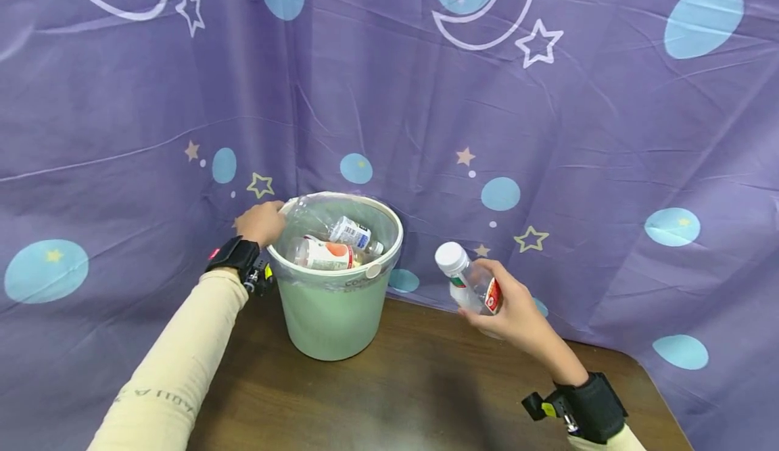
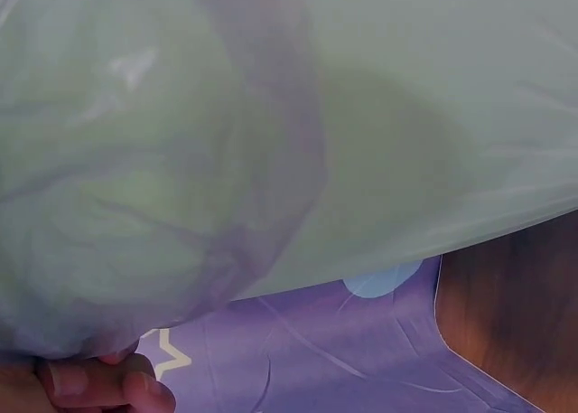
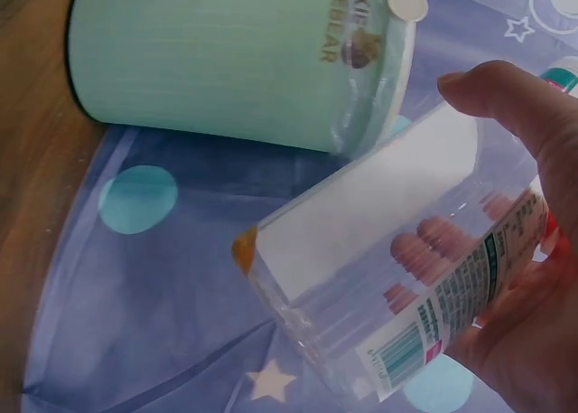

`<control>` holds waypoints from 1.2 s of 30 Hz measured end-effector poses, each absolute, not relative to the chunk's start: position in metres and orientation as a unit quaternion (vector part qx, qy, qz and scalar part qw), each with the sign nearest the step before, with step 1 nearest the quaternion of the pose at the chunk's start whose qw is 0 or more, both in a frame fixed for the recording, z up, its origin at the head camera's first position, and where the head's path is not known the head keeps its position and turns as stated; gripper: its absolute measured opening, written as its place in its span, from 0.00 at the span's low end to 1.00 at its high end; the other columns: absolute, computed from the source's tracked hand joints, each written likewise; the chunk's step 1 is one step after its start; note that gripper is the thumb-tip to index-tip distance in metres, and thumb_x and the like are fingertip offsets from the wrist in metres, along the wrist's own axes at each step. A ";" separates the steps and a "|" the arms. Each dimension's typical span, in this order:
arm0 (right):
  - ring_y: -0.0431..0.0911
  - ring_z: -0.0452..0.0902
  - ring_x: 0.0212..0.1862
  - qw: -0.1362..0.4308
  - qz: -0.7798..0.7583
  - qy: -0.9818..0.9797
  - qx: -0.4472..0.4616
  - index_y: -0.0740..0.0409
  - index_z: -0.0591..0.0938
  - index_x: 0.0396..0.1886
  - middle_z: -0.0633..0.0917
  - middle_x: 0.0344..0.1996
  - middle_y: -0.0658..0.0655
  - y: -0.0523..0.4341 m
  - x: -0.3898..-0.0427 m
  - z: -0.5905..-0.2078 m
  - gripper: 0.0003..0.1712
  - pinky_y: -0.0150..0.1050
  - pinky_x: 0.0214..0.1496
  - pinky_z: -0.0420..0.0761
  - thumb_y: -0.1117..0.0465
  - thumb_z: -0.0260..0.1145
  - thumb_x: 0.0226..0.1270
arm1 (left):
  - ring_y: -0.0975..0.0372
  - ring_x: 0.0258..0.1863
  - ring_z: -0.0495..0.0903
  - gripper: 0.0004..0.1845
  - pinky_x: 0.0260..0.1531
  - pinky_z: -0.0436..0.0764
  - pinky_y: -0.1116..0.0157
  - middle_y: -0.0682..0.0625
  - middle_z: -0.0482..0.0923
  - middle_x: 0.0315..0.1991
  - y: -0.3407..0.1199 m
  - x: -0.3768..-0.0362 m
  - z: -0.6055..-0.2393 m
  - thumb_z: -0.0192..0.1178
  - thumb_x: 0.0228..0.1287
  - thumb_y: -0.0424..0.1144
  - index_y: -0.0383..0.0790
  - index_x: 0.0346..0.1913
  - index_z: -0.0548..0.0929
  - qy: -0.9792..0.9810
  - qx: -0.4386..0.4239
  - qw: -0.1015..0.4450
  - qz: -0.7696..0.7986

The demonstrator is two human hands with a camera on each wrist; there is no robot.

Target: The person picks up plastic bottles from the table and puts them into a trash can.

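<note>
A pale green trash bin (image 1: 335, 319) with a white rim stands on the table, lined with a clear plastic bag (image 2: 262, 142). My left hand (image 1: 260, 223) grips the bin's rim on its left side; in the left wrist view its curled fingers (image 2: 95, 386) show at the lower left edge of the bag. To the right of the bin, in the air, my right hand (image 1: 517, 305) holds a clear plastic bottle (image 3: 379, 259) with a white cap, tilted to the left. Fingers show through the bottle's clear wall. No liquid shows inside it.
Inside the bin lie a bottle with an orange-and-white label (image 1: 328, 256) and another with a blue-and-white label (image 1: 351, 233). A purple curtain (image 1: 389, 99) with moons and stars hangs behind and beside the brown wooden table (image 1: 377, 397).
</note>
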State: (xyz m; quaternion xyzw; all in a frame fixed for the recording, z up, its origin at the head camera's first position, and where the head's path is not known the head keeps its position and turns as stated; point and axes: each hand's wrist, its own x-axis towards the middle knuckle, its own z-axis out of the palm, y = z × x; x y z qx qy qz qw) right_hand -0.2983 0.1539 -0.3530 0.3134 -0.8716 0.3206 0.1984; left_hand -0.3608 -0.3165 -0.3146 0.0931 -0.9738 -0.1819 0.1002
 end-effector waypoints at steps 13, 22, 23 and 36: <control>0.47 0.79 0.47 0.220 0.377 -0.855 0.279 0.56 0.69 0.67 0.82 0.52 0.58 0.138 -0.308 -0.298 0.46 0.28 0.45 0.80 0.60 0.83 0.50 | 0.29 0.67 0.69 0.28 0.61 0.65 0.26 0.29 0.69 0.70 -0.314 -0.360 -0.309 0.38 0.76 0.40 0.43 0.74 0.69 -0.973 0.104 0.093 -0.185; 0.53 0.78 0.54 0.203 0.414 -0.845 0.271 0.55 0.66 0.71 0.78 0.58 0.61 0.130 -0.326 -0.266 0.46 0.47 0.53 0.80 0.58 0.80 0.56 | 0.29 0.66 0.69 0.29 0.61 0.65 0.26 0.29 0.70 0.69 -0.316 -0.360 -0.314 0.37 0.73 0.39 0.43 0.74 0.70 -0.972 0.103 0.096 -0.190; 0.54 0.77 0.55 0.201 0.417 -0.844 0.270 0.55 0.65 0.72 0.78 0.59 0.62 0.129 -0.328 -0.262 0.46 0.51 0.53 0.79 0.58 0.79 0.57 | 0.29 0.66 0.69 0.29 0.61 0.65 0.26 0.29 0.70 0.69 -0.316 -0.361 -0.314 0.37 0.73 0.39 0.43 0.74 0.70 -0.971 0.104 0.096 -0.190; 0.55 0.78 0.56 0.219 0.445 -0.821 0.282 0.57 0.66 0.69 0.77 0.58 0.61 0.091 -0.357 -0.221 0.44 0.49 0.54 0.79 0.57 0.79 0.56 | 0.30 0.66 0.70 0.28 0.61 0.65 0.27 0.30 0.71 0.69 -0.318 -0.364 -0.317 0.37 0.74 0.39 0.44 0.74 0.71 -0.970 0.108 0.101 -0.193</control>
